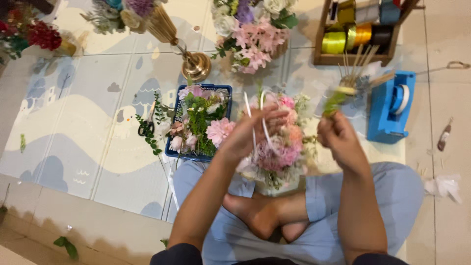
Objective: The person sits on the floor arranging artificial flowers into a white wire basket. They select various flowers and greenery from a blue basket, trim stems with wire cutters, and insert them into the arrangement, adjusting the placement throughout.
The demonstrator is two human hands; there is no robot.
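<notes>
Seen from above, a person is seated cross-legged on a floor mat (73, 122), with a pink bouquet (277, 147) propped in the lap between the knees. The left hand (257, 130) is closed around a white ribbon (255, 118), whose loops are held up right over the blooms, so that hand is the nearer one to the flowers. The right hand (338, 137) is clenched on a green sprig (334, 102), pinched at the base and pointed up and away from the body. The sprig's long axis runs roughly upright, tilted a bit to the right, and it's kept just to the right of the bouquet, not touching it as far as can be told (motion blur there).

Off to the left, a blue basket (169, 152) full of pink and green stems is parked just beside the knee, with scissors (146, 126) next to it. A blue tape dispenser (390, 105) and a wooden rack of ribbon spools (355, 37) are set further right.
</notes>
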